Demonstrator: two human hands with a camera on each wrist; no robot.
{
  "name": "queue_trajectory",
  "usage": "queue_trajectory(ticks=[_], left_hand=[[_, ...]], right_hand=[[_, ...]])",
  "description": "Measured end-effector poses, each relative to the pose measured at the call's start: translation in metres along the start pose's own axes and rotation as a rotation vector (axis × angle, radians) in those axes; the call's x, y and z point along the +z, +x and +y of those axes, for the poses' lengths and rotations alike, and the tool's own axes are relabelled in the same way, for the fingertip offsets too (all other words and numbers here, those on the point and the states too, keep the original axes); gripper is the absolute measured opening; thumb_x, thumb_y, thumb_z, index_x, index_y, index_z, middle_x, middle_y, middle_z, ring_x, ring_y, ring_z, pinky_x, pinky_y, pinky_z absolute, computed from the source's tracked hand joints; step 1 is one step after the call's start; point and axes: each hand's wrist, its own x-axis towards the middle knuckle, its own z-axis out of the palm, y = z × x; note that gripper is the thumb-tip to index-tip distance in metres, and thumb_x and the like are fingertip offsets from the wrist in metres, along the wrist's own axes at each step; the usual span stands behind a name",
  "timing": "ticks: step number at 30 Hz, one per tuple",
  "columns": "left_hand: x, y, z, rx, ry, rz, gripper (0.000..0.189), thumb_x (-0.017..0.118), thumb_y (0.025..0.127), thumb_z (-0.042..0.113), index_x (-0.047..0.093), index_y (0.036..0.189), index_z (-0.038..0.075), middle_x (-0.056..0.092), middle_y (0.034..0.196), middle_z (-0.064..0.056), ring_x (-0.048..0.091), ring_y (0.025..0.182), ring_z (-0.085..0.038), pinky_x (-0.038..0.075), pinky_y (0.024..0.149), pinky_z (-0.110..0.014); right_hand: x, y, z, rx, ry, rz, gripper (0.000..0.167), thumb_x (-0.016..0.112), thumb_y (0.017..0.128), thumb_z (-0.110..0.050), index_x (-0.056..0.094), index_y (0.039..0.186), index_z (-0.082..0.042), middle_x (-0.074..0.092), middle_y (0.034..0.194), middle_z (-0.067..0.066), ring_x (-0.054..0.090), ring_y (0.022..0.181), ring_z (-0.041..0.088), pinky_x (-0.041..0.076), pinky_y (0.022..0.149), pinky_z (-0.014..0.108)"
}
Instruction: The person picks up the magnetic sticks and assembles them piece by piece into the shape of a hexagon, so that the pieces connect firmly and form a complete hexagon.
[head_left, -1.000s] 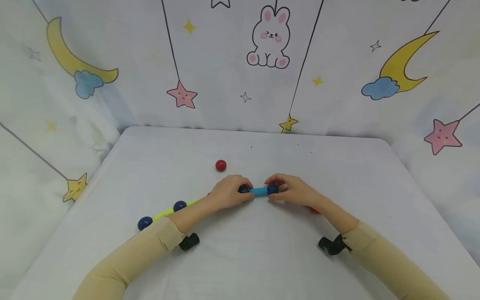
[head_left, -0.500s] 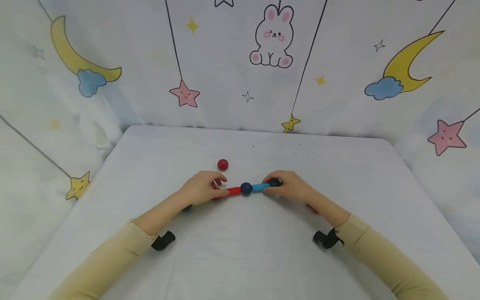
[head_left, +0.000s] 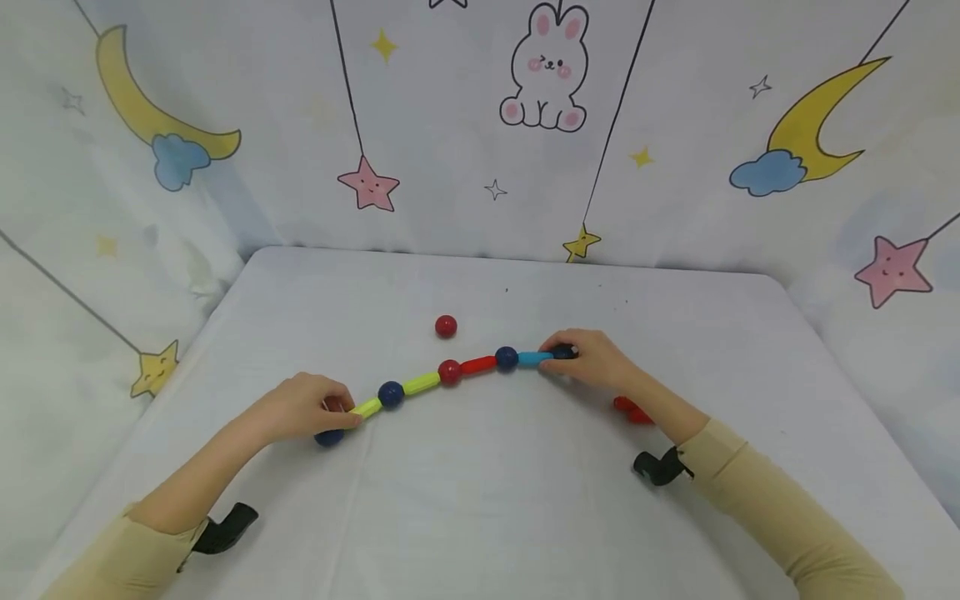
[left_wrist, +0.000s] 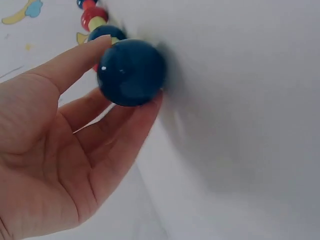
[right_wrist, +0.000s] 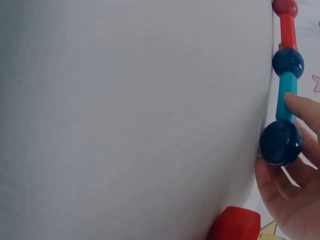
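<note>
- Cartoon moons, stars and a rabbit cover the cloth behind the white counter (head_left: 675,350). From the head view I see a chain of balls and sticks (head_left: 450,372) lying in a shallow arc across the counter's middle. My left hand (head_left: 300,408) curls its fingers round the dark blue end ball (head_left: 328,437); my right hand (head_left: 592,360) pinches the other dark end ball (head_left: 564,352). A loose red ball (head_left: 446,326) sits just beyond the chain, and a red piece (head_left: 628,409) lies beside my right wrist.
- Left wrist view: thumb and fingers (left_wrist: 125,130) cradle the blue end ball (left_wrist: 131,72), which touches the counter; the chain trails off behind it.
- Right wrist view: fingers (right_wrist: 302,112) curl round the dark ball (right_wrist: 280,142), one fingertip on the light blue stick (right_wrist: 286,92).
- My judgement: to straighten the chain cleanly, I should draw both ends apart evenly and low, keeping the pull gentle so that no joint separates.
</note>
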Motion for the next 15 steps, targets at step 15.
queue_trajectory(ticks=[15], left_hand=[[0.054, -0.007, 0.037, -0.063, -0.363, 0.01, 0.027, 0.071, 0.089, 0.033, 0.066, 0.084, 0.008, 0.062, 0.069, 0.001, 0.063, 0.056, -0.013, 0.051, 0.055, -0.027]], right_hand=[[0.002, 0.01, -0.005, 0.037, -0.022, 0.034, 0.024, 0.071, 0.09, -0.026, 0.069, 0.11, -0.012, 0.066, 0.102, 0.003, 0.054, 0.09, 0.021, 0.046, 0.077, 0.034]])
